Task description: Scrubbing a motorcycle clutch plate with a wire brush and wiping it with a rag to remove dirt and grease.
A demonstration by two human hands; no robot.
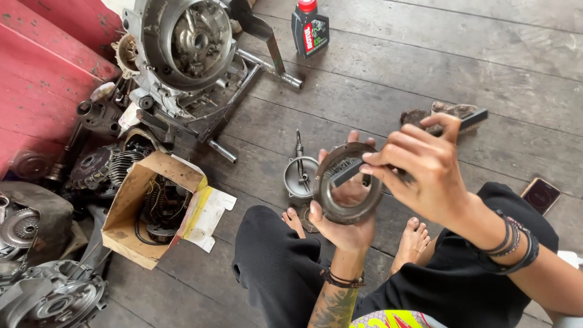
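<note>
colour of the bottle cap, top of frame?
Red cap on a black bottle; shows best in the head view.

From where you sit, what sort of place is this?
Probably an informal motorcycle repair spot on a plank floor. An opened engine case stands nearby, a cardboard box holds greasy parts, and an oil bottle stands behind. The left hand holds a metal ring.

I see an engine case (182,45) at upper left, an oil bottle (310,27) at top centre, a cardboard box (152,206) of parts at left, a phone (540,195) at right, all on the plank floor (395,67).
</note>
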